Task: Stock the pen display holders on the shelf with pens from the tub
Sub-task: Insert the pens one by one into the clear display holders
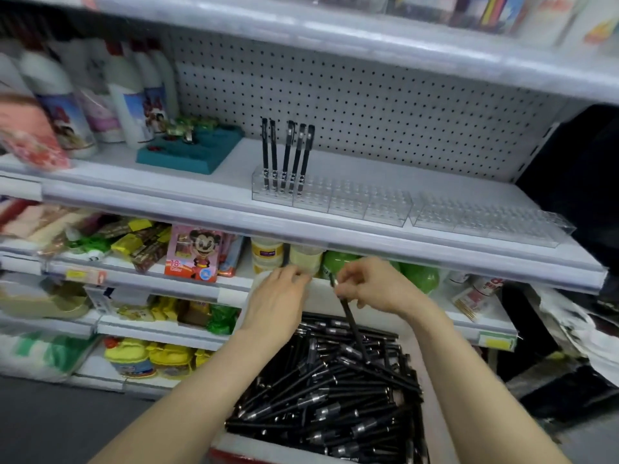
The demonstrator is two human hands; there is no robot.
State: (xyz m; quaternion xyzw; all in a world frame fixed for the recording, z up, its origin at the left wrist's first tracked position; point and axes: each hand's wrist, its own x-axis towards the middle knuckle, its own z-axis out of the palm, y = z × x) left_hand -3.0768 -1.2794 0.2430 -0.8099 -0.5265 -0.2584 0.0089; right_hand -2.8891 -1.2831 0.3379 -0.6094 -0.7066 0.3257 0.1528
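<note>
Five black pens (286, 155) stand upright in the left end of the clear pen display holders (385, 209) on the white shelf (214, 195); every hole to their right is bare. A second clear holder (485, 222) sits just beside the first, toward the shelf's right end.

Your right hand (375, 286) pinches one black pen (351, 324) near its upper end, fingers closed on the barrel, the pen slanting down so its lower end lies among the heap in the tub (335, 390). The tub sits below and in front of you, packed with black pens lying at all angles.

Your left hand (278, 296) hovers over the tub's far edge, fingers curled loosely together; whether they hold anything, you cannot tell from here.

Both hands sit below the shelf's front lip, which lies between them and the holders.

Around: a teal tray (191, 150) left of the holders, white bottles (127, 95) behind it, a pegboard back panel (368, 105). One shelf down, a pink cartoon-mouse box (192, 252), pale jars (268, 254) and green items (418, 276) sit just past your knuckles.
</note>
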